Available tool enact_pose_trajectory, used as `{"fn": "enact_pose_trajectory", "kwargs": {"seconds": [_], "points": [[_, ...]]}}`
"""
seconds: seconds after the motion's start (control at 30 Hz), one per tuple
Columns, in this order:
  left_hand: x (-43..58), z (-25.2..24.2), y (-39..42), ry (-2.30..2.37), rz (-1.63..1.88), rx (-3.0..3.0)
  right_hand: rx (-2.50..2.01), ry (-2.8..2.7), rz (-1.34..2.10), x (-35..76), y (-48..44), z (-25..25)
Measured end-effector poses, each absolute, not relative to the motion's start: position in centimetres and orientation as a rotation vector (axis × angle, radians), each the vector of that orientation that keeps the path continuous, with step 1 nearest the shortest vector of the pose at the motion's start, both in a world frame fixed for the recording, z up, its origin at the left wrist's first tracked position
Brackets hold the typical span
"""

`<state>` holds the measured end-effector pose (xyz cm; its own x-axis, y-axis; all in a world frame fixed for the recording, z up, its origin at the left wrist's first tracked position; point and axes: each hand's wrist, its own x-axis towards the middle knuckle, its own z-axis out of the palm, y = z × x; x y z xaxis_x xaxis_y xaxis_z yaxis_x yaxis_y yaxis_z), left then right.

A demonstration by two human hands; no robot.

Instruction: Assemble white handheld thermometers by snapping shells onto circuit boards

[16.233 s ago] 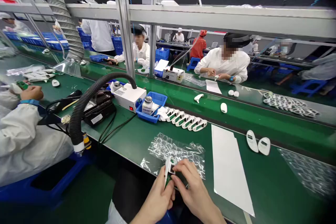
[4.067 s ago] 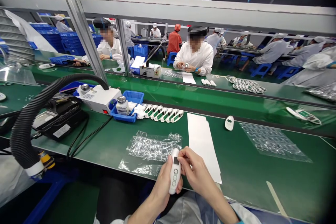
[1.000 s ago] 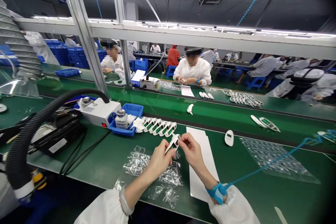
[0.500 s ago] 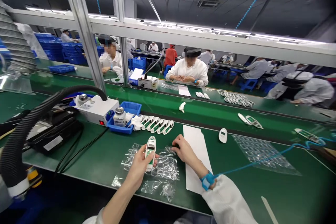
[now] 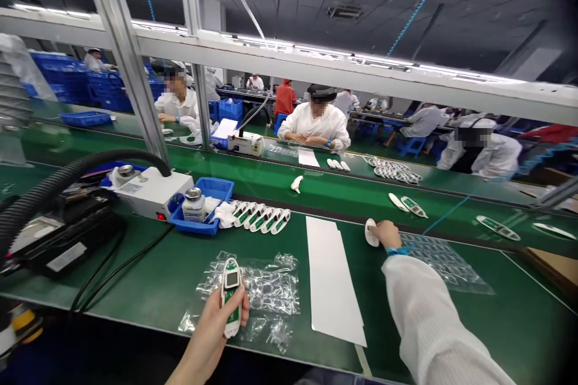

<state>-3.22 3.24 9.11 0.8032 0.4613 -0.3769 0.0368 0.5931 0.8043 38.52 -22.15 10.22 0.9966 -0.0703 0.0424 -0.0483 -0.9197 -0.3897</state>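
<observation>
My left hand [image 5: 213, 320] is closed around a long white plastic housing [image 5: 232, 280] with a green circuit board and a small grey screen facing up. It holds this over clear plastic film with pockets [image 5: 271, 286], near the front of the bench. Out to the right, my right hand [image 5: 387, 233] has its fingers closed at the edge of a small white oval cover [image 5: 371, 236], by the bench's far edge. The fingertips are partly hidden behind the hand. A blue wrist strap [image 5: 400, 251] circles the right wrist.
White paper sheets [image 5: 332, 277] lie between my hands. Several housings with boards [image 5: 259, 218] stand in a row beside a blue tray [image 5: 194, 227] holding a bottle. More housings [image 5: 497, 228] rest on the green belt. Co-workers sit opposite. A black hose [image 5: 81, 171] arches at left.
My right hand has moved from beside the film, across the paper, to the white oval cover. My left hand has come lower and nearer with the housing. The view has shifted right.
</observation>
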Motion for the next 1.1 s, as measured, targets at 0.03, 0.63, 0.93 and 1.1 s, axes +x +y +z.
{"fn": "enact_pose_trajectory", "kwargs": {"seconds": [0.03, 0.63, 0.93, 1.1], "points": [[-3.3, 8.9, 3.2, 0.613, 0.28, 0.903, -2.713, 0.074, -0.04, 38.3, -21.7, 10.4], [-6.4, 6.8, 3.6, 0.832, 0.478, 1.345, -1.804, -1.083, 0.723, 10.1, -4.1, 8.8], [-7.3, 5.5, 8.4, 1.003, 0.649, 1.498, -2.342, -1.163, 0.32, 12.7, 3.7, 5.6], [-7.3, 5.4, 8.4, 0.994, 0.65, 1.511, -2.465, -1.115, 0.298, 12.1, 3.9, 6.0]]}}
